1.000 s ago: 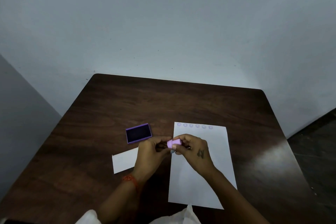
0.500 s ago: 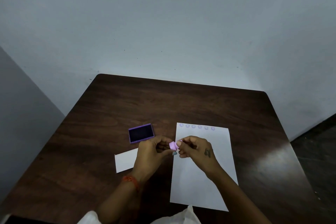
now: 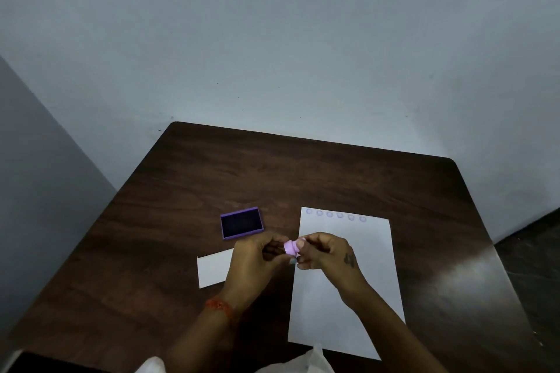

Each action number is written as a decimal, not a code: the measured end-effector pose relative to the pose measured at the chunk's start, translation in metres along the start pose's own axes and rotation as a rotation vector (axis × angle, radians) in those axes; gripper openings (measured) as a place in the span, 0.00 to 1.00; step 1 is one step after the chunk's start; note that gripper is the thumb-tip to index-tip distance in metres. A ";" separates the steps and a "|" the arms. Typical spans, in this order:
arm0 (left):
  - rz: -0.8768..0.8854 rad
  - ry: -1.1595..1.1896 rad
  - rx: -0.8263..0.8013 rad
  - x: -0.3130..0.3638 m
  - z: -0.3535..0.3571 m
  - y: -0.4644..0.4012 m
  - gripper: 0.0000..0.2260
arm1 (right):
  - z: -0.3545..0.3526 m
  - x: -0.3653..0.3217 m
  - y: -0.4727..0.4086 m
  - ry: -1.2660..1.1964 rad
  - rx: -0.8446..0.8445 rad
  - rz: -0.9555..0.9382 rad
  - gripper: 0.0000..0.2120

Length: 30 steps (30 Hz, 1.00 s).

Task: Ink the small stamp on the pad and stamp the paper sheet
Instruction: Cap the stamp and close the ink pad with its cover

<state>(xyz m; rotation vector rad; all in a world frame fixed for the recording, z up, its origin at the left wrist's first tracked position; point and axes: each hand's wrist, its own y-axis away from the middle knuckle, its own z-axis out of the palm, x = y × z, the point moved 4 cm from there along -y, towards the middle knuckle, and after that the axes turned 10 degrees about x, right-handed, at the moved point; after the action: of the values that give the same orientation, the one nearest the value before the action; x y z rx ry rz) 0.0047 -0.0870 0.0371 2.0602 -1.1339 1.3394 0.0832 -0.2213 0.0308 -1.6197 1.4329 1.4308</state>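
A small pink stamp (image 3: 291, 247) is pinched between the fingertips of my left hand (image 3: 254, 260) and my right hand (image 3: 327, 251), held just above the table at the left edge of the white paper sheet (image 3: 342, 291). The sheet lies lengthwise in front of me, with a row of several faint round purple prints (image 3: 335, 215) along its far edge. The purple ink pad (image 3: 241, 222) lies open, dark pad up, to the left of the sheet and just beyond my left hand.
A smaller white slip of paper (image 3: 213, 269) lies on the dark wooden table (image 3: 303, 179), partly under my left hand. The table stands against a pale wall; its right edge drops to a dark floor. White cloth shows at the bottom edge.
Both hands have stayed together over the sheet's left edge, turning the stamp between the fingers. The view has shifted slightly.
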 end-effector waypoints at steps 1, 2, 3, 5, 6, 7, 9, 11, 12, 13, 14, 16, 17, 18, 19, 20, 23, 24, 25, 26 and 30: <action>0.011 -0.001 0.007 0.001 -0.002 0.000 0.05 | 0.003 0.002 -0.001 -0.020 -0.018 0.037 0.11; 0.021 0.004 0.015 0.002 -0.003 0.000 0.07 | 0.007 0.002 0.000 -0.046 -0.044 0.067 0.12; 0.031 0.005 0.022 0.002 -0.003 0.000 0.07 | 0.010 0.003 0.001 -0.059 -0.065 0.082 0.12; 0.039 0.011 0.040 0.000 -0.003 0.001 0.07 | 0.016 0.003 0.001 -0.022 -0.075 0.059 0.12; 0.034 0.014 0.050 -0.002 -0.003 0.001 0.07 | 0.018 0.003 -0.001 0.009 -0.070 0.034 0.11; 0.018 0.010 0.063 -0.006 -0.003 0.001 0.08 | 0.020 0.003 -0.003 0.047 -0.059 0.005 0.09; -0.038 -0.030 0.081 -0.014 -0.004 0.000 0.12 | 0.026 0.003 -0.011 0.148 -0.014 -0.065 0.06; -0.107 -0.069 0.066 -0.024 -0.006 -0.003 0.17 | 0.033 0.009 -0.021 0.233 0.050 -0.131 0.06; -0.137 -0.084 0.051 -0.028 -0.007 -0.004 0.19 | 0.037 0.012 -0.025 0.265 0.077 -0.160 0.07; -0.158 -0.098 0.037 -0.032 -0.008 -0.005 0.20 | 0.041 0.016 -0.029 0.295 0.100 -0.178 0.08; -0.175 -0.109 0.028 -0.036 -0.009 -0.005 0.21 | 0.045 0.020 -0.033 0.315 0.117 -0.178 0.10; -0.197 -0.124 0.020 -0.043 -0.010 -0.006 0.22 | 0.052 0.032 -0.040 0.326 0.129 -0.143 0.12; -0.203 -0.129 0.018 -0.046 -0.011 -0.006 0.22 | 0.055 0.037 -0.043 0.337 0.125 -0.129 0.13; -0.207 -0.132 0.014 -0.048 -0.011 -0.006 0.21 | 0.057 0.042 -0.045 0.348 0.119 -0.122 0.13; -0.212 -0.132 0.012 -0.051 -0.011 -0.007 0.21 | 0.058 0.046 -0.047 0.357 0.112 -0.119 0.12; -0.217 -0.132 0.012 -0.053 -0.011 -0.007 0.21 | 0.059 0.048 -0.048 0.364 0.105 -0.123 0.11; -0.226 -0.129 0.017 -0.058 -0.011 -0.007 0.21 | 0.060 0.049 -0.050 0.368 0.084 -0.142 0.12; -0.227 -0.123 0.020 -0.059 -0.012 -0.007 0.21 | 0.060 0.047 -0.050 0.376 0.071 -0.141 0.12; -0.228 -0.115 0.025 -0.060 -0.013 -0.007 0.21 | 0.060 0.045 -0.049 0.400 0.062 -0.147 0.12; -0.230 -0.108 0.033 -0.060 -0.015 -0.007 0.21 | 0.059 0.041 -0.049 0.437 0.065 -0.160 0.12; -0.171 -0.109 0.143 -0.058 -0.033 -0.009 0.21 | 0.056 0.012 -0.041 0.424 0.195 -0.226 0.25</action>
<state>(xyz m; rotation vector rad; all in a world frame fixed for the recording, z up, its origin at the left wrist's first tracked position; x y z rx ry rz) -0.0172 -0.0354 0.0005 2.3000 -0.9039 1.2717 0.0997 -0.1633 -0.0061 -1.9591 1.4970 0.8247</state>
